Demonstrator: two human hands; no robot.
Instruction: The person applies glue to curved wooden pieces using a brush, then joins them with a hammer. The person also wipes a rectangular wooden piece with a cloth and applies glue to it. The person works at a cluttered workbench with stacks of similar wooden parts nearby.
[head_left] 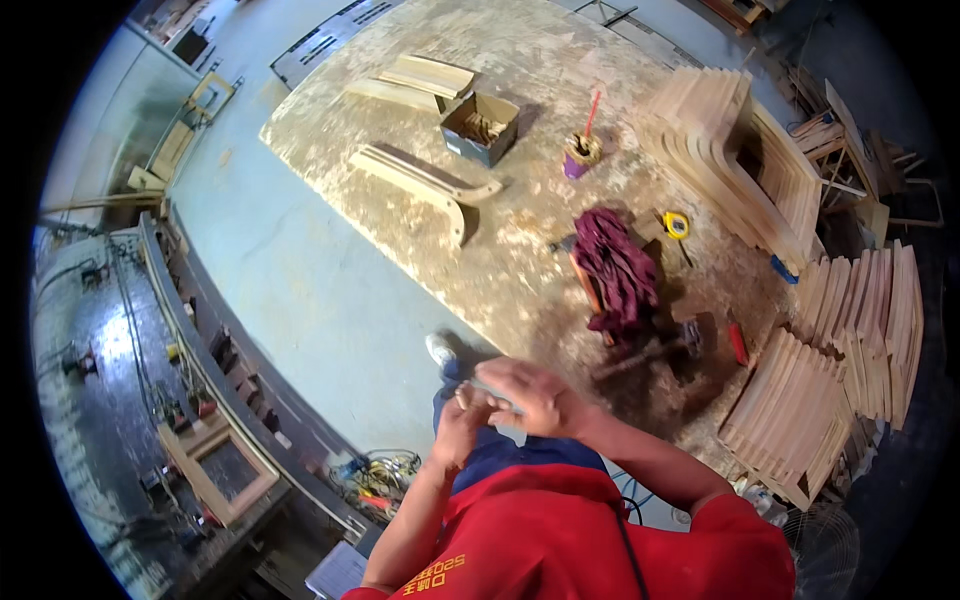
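In front of my waist, my left hand (pixel 463 422) and my right hand (pixel 538 397) touch each other, just off the table's near edge. The left fingers are curled in; whether anything small lies in them is hidden. My right hand has its fingers stretched out above the left one. Ahead and to the right on the worn table (pixel 500 235) lies a crumpled maroon cloth (pixel 615 262), partly over a tool with an orange handle (pixel 587 285). Near it are a hammer (pixel 690 340), a red-handled tool (pixel 737 343) and a yellow tape measure (pixel 676 224).
Curved wooden parts (pixel 410 185) lie by an open box (pixel 482 150) and wooden boards (pixel 430 76). A purple cup (pixel 578 160) holds a red stick. Stacked bent wooden pieces (pixel 700 150) and slats (pixel 785 410) crowd the right. A wooden frame (pixel 225 470) rests on the left bench.
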